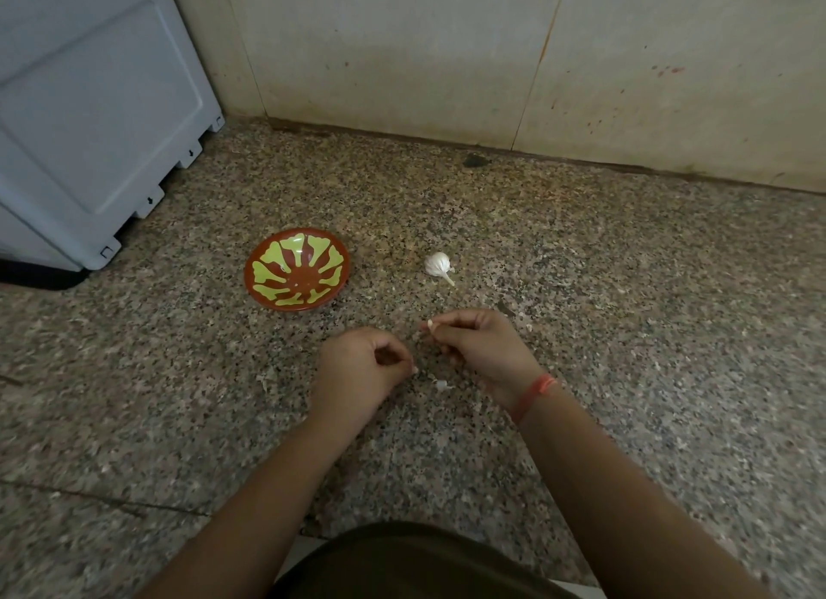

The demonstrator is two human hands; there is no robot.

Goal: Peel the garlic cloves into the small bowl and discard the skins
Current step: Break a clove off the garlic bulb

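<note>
r hand pinches a clove, tip toward 10 o'clock where the small bowl sits well apart; l hand curled, nearer it, can't tell if it holds anything.

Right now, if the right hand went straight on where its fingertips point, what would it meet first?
The right hand would likely meet the red bowl with yellow-green pattern, at its right rim; depth is unclear.

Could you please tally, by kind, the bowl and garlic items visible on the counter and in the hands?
Small bowl: 1
Garlic bulb: 1
Garlic clove: 1, pinched in the right hand
Loose skin scrap: 1 clearly visible, on the counter
Total: 4
</note>
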